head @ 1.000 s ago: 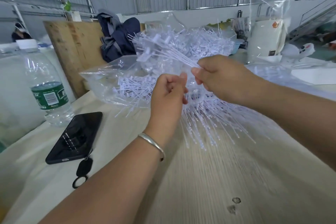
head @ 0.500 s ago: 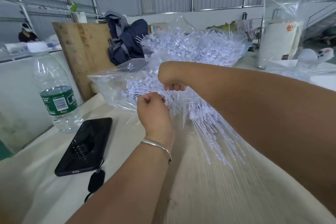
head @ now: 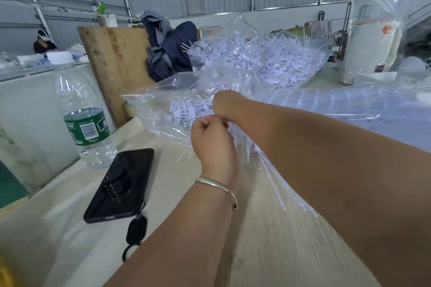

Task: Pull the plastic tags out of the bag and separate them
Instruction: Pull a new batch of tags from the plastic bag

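The left hand (head: 213,140) is raised above the surface (head: 268,240), its fingers curled into a fist at the head end of a bundle of plastic tags (head: 263,170). The fingers appear to pinch that bundle. The right hand (head: 225,105) sits just above and behind the left one, touching or nearly touching it, knuckles bent down and away from the camera. Its fingers are hidden behind the wrist, but the curled posture suggests that they grip the same cluster of tags.

The bag (head: 163,109) is clear plastic and lies open on the surface, directly beyond both hands. More tags are visible through its wall to the left of the right hand. A larger heap of tags (head: 261,60) rests farther back on a second sheet of clear plastic.

The held bundle fans out from the two hands. Its long axis runs from the fingers down and to the right, toward the camera, with the thin tails ending over the surface below the right forearm. The flat heads lie at the fingers, on the bag side.

Judgement: the step in hand is separation. The coming move depends on drawing the hands apart across this long axis, so that the tails slide free instead of tangling. The left hand is nearer to the bag mouth.

A water bottle (head: 85,114) and a phone (head: 120,185) stand well apart to the left.
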A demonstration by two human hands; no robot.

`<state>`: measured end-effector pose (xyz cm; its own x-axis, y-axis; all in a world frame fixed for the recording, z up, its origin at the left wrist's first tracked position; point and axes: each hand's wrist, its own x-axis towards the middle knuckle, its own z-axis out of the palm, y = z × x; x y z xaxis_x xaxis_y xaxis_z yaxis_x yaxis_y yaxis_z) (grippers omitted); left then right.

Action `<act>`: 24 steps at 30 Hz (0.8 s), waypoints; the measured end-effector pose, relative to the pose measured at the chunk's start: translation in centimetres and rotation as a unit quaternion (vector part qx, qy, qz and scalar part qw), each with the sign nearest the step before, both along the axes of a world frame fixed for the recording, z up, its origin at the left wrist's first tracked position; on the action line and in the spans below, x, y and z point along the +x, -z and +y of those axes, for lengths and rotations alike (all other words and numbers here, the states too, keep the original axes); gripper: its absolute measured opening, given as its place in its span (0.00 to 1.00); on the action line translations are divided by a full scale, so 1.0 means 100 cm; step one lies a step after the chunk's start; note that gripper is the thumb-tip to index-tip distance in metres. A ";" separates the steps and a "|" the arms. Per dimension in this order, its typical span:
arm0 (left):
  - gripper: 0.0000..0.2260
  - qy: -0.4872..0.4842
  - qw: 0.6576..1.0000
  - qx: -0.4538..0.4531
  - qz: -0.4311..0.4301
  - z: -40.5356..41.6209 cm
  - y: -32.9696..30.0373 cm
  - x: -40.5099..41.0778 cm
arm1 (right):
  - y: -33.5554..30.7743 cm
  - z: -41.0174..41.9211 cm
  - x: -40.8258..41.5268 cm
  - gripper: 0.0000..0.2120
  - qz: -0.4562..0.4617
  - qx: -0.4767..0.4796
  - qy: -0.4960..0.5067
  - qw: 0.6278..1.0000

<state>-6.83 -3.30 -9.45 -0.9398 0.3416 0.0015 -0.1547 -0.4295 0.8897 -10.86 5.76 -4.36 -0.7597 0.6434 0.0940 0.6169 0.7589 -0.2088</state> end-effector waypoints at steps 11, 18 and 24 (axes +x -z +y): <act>0.07 0.029 0.999 -0.029 -0.006 0.002 0.001 -0.005 | -0.007 0.013 0.005 0.14 0.032 -0.098 -0.030 0.994; 0.05 0.163 0.985 -0.049 0.026 0.002 0.000 0.006 | -0.039 0.003 0.070 0.12 0.124 -0.124 -0.089 0.981; 0.07 0.187 0.962 -0.082 0.183 -0.005 -0.002 0.014 | -0.041 0.005 0.176 0.08 0.219 -0.035 -0.115 0.968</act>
